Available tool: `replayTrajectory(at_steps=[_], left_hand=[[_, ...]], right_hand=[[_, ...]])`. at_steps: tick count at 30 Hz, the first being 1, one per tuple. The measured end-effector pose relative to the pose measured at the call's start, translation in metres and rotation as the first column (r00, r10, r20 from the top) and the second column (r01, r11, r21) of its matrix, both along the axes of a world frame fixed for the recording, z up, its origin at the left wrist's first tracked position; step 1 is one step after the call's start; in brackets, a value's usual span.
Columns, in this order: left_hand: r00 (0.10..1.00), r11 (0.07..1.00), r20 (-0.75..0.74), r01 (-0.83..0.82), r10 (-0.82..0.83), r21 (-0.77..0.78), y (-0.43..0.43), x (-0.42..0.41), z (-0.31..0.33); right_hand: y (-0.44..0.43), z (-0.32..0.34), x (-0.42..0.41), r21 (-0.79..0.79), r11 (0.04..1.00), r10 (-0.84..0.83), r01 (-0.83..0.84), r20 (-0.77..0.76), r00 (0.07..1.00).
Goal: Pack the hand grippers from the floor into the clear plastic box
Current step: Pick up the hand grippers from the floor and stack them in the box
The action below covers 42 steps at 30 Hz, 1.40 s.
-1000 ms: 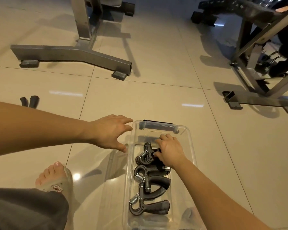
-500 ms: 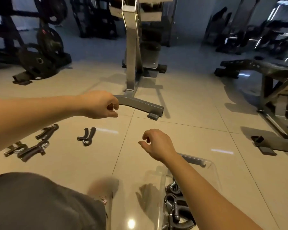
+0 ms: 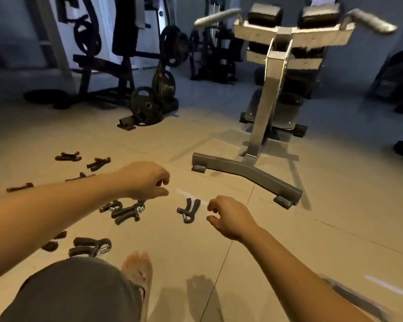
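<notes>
A: Where are the hand grippers (image 3: 98, 163)?

B: Scattered on the tiled floor (image 3: 300, 240), left of centre. I count at least 8, all black, some with a metal spring showing. The lone gripper (image 3: 188, 210) lies apart from the rest, between the 2 hands.

A: What are the hands doing?

B: The left grip (image 3: 147, 181) hangs above the floor with its fingers loosely curled, grasping nothing. Just below it in the picture lies the close pair (image 3: 126, 212), 2 grippers side by side. The right grip (image 3: 230, 217) is just to the right of the lone gripper. Its thumb and fingers are loosely bent with a gap between them, and it is released as well, not touching the gripper.

A: And the box?

B: Only a strip of the clear plastic box (image 3: 356, 298) shows at the bottom right, past the right forearm and well apart from the grippers on the floor. Its inside is out of view.

A: Anything nearer the person?

B: The near gripper (image 3: 91, 247) lies just beyond the knee (image 3: 68, 291), which is in grey cloth. A blurred foot (image 3: 137, 270) is beside it. Another gripper is partly hidden by the left forearm.

A: Behind all that?

B: A gym machine (image 3: 247, 173) with a grey T-shaped base stands near the right grip, and the weight plates (image 3: 147, 105) sit further back.
</notes>
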<state>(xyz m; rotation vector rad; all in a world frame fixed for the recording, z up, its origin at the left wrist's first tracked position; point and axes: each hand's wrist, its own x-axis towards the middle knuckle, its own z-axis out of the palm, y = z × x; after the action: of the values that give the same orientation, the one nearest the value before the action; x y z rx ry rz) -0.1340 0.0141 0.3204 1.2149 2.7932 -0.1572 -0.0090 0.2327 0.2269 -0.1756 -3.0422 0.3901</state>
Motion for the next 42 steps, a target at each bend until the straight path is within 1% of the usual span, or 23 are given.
replayTrajectory(at_steps=[3, 6, 10, 16, 18, 20, 21, 23, 25, 28, 30, 32, 34, 37, 39, 42], left_hand=[[0.989, 0.990, 0.058, -0.138, 0.136, 0.035, -0.034, -0.055, -0.055], [0.948, 0.958, 0.171, -0.281, 0.267, 0.060, -0.058, -0.101, -0.107], [0.909, 0.932, 0.248, -0.359, 0.336, 0.054, -0.071, -0.153, -0.179], [0.891, 0.926, 0.267, -0.377, 0.368, -0.019, -0.077, -0.231, -0.277], [0.867, 0.909, 0.294, -0.417, 0.403, -0.017, -0.078, -0.253, -0.306], [0.843, 0.894, 0.321, -0.448, 0.432, -0.027, -0.079, -0.272, -0.333], [0.847, 0.898, 0.316, -0.436, 0.428, -0.049, -0.079, -0.280, -0.346], [0.887, 0.928, 0.270, -0.357, 0.374, -0.112, -0.081, -0.292, -0.369], [0.917, 0.943, 0.225, -0.307, 0.330, -0.131, -0.080, -0.298, -0.385], [0.926, 0.953, 0.230, -0.299, 0.300, -0.037, -0.080, -0.304, -0.397], [0.920, 0.958, 0.286, -0.287, 0.267, 0.029, -0.079, -0.304, -0.401], [0.892, 0.949, 0.374, -0.304, 0.252, 0.086, -0.073, -0.299, -0.402], [0.865, 0.945, 0.444, -0.309, 0.234, 0.104, -0.062, -0.292, -0.402], [0.837, 0.953, 0.511, -0.285, 0.195, 0.103, -0.046, -0.280, -0.400], [0.823, 0.953, 0.543, -0.277, 0.167, 0.126, -0.038, -0.272, -0.398], [0.808, 0.952, 0.573, -0.264, 0.133, 0.153, -0.029, -0.260, -0.392]], right_hand=[[-0.001, -0.029, -0.046, 0.018, 1.000, 0.021, -0.022, 0.054, 0.998], [0.002, -0.056, -0.089, 0.018, 0.999, 0.030, -0.032, 0.090, 0.995], [0.008, -0.097, -0.142, 0.031, 0.999, 0.031, -0.036, 0.132, 0.991], [0.033, -0.159, -0.217, 0.058, 0.998, 0.024, -0.039, 0.235, 0.972], [0.045, -0.181, -0.241, 0.060, 0.998, 0.005, -0.023, 0.287, 0.958], [0.054, -0.204, -0.265, 0.031, 0.999, 0.004, -0.016, 0.348, 0.938], [0.056, -0.215, -0.276, -0.001, 1.000, 0.014, -0.014, 0.378, 0.926], [0.058, -0.233, -0.297, -0.038, 0.998, 0.053, -0.041, 0.429, 0.902], [0.059, -0.248, -0.313, -0.003, 0.994, 0.095, -0.106, 0.475, 0.875], [0.064, -0.264, -0.325, 0.109, 0.970, 0.122, -0.216, 0.551, 0.826], [0.066, -0.271, -0.324, 0.180, 0.953, 0.103, -0.244, 0.566, 0.818], [0.068, -0.276, -0.319, 0.261, 0.927, 0.092, -0.270, 0.539, 0.837], [0.070, -0.278, -0.313, 0.340, 0.895, 0.085, -0.290, 0.508, 0.857], [0.073, -0.282, -0.300, 0.413, 0.866, 0.054, -0.281, 0.482, 0.874], [0.075, -0.283, -0.288, 0.423, 0.859, 0.055, -0.289, 0.485, 0.873], [0.075, -0.286, -0.264, 0.318, 0.907, 0.083, -0.275, 0.504, 0.860]])
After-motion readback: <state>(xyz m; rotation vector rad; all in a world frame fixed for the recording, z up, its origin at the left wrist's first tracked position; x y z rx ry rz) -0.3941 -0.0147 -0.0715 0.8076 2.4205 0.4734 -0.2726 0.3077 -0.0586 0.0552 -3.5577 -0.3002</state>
